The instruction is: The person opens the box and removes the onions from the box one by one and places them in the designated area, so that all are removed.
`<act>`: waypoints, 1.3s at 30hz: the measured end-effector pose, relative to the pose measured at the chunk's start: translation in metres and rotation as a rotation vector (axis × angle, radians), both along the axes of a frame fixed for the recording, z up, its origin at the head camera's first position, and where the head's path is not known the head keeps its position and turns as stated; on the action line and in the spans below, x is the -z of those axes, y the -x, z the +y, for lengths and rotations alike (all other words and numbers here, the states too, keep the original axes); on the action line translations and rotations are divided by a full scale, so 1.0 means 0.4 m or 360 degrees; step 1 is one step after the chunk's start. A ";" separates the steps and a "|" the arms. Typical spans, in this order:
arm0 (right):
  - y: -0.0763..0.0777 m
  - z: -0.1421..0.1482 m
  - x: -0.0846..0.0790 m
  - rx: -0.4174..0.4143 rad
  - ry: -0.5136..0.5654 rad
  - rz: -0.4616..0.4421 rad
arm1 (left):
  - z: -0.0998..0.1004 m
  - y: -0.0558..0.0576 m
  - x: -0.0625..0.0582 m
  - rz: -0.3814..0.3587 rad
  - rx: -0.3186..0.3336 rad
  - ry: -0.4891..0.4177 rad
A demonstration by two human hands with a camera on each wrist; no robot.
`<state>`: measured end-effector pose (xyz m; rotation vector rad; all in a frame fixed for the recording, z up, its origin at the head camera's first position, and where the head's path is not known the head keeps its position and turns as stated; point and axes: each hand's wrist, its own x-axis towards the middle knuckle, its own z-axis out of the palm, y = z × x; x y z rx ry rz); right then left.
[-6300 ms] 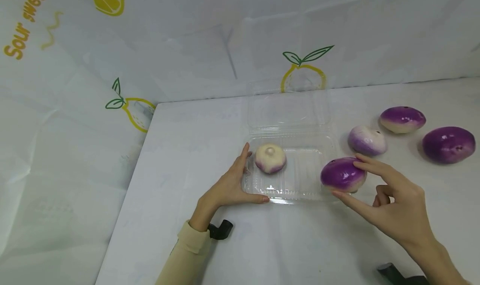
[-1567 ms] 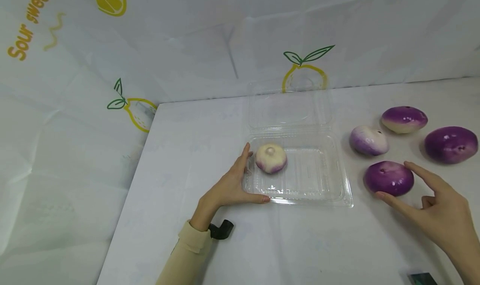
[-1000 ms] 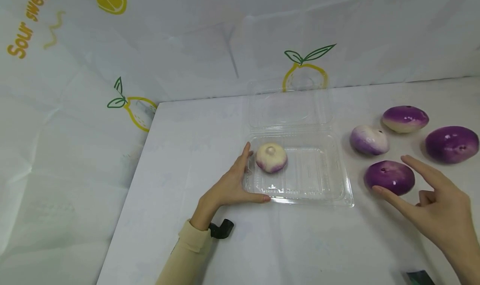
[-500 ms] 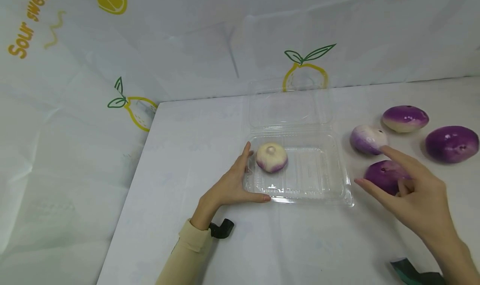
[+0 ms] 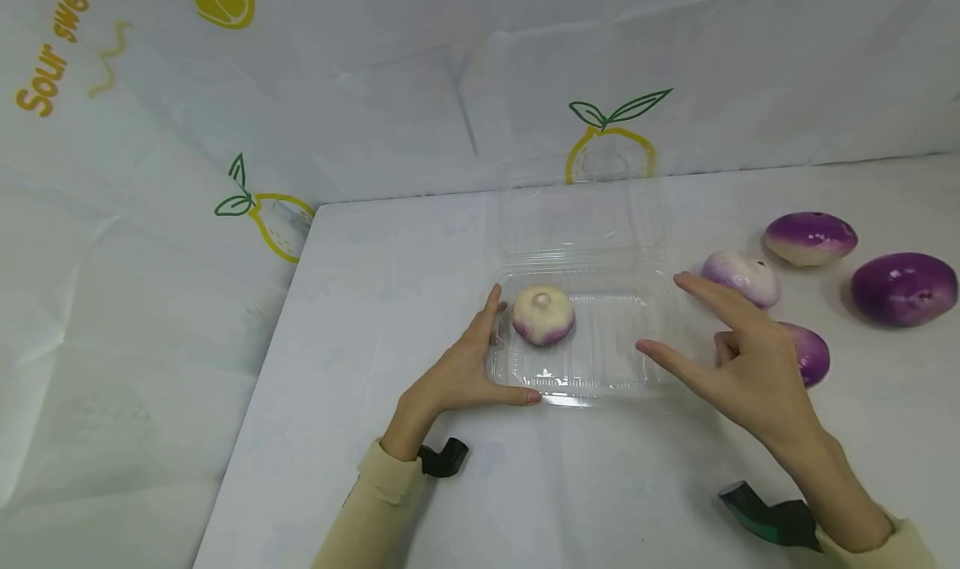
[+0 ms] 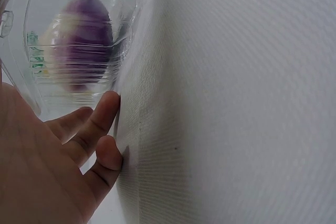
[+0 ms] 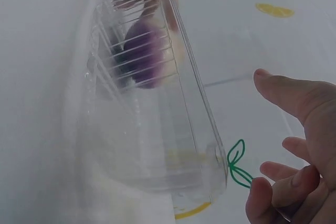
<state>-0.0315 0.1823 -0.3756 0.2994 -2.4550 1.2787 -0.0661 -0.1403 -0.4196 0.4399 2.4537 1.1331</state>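
Observation:
A clear plastic clamshell box [image 5: 611, 336] lies unfolded in the head view, its lid tilted back. In its left half sits a glossy cream-and-purple, onion-like bulb [image 5: 542, 315]. My left hand [image 5: 459, 376] rests at the box's left end, thumb along the front rim and index finger up the side; in the left wrist view its other fingers [image 6: 102, 119] touch the table beside the box. Thumb and index finger of my right hand [image 5: 757, 377] are spread above the box's right end, holding nothing. Partly hidden behind that hand is a purple bulb [image 5: 812, 354].
Right of the box lie a pale lilac bulb [image 5: 738, 276], a purple-and-cream bulb [image 5: 810, 237] and a large dark purple one [image 5: 903, 289]. Black camera mounts [image 5: 444, 457] are on both wrists. A lemon-printed sheet [image 5: 375, 94] hangs behind the white table [image 5: 360, 302].
Earlier my right hand held a purple bulb over the box's right end, then set it on the table to the right. It let go and moved back left. My left hand stayed put.

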 end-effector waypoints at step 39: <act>0.106 -0.217 0.083 -0.0180 -0.0146 -0.0136 | 0.002 -0.002 -0.004 -0.0006 -0.0007 0.0013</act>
